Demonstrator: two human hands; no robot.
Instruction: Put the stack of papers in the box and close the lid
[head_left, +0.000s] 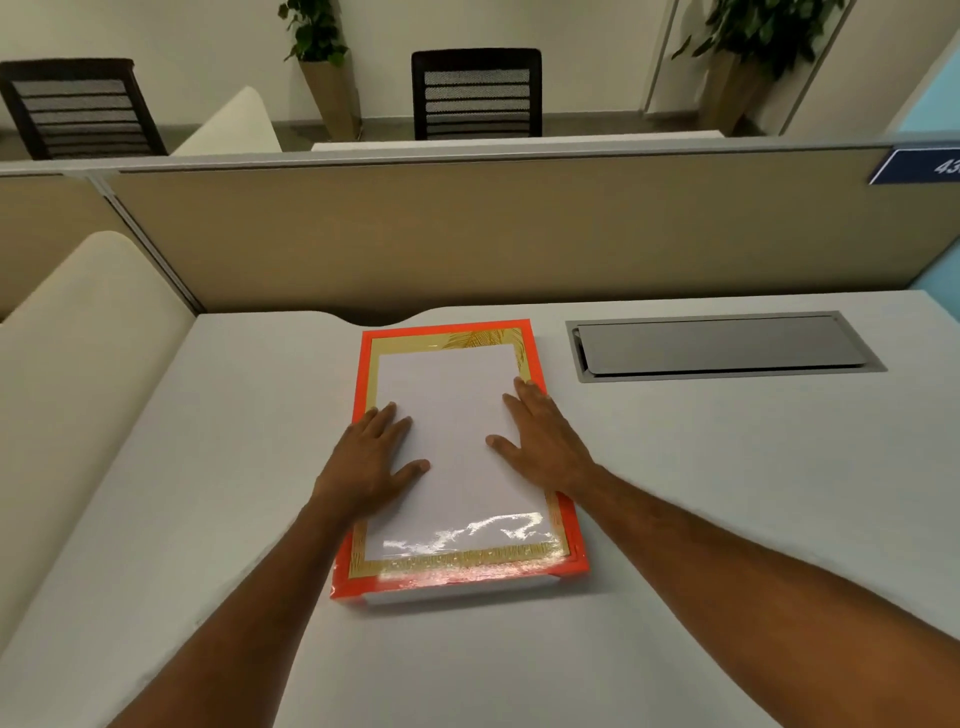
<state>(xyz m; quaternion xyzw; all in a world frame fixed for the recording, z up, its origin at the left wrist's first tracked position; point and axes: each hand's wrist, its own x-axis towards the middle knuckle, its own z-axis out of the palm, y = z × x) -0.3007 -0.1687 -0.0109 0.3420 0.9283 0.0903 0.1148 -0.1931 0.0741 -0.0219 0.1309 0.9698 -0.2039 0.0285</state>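
Note:
An orange box (569, 525) with a gold inner border lies flat in the middle of the white desk (727, 493). Its clear shiny lid (467, 540) lies over it, and white papers (452, 405) show through the window. My left hand (371, 462) rests flat on the left part of the lid, fingers spread. My right hand (543, 439) lies flat on the right part, fingers apart. Neither hand grips anything.
A grey metal cable hatch (722, 345) is set into the desk at the right rear. A beige partition (467, 234) runs along the desk's far edge. A cream rounded divider (88, 338) stands to the left. Chairs and potted plants lie beyond the partition.

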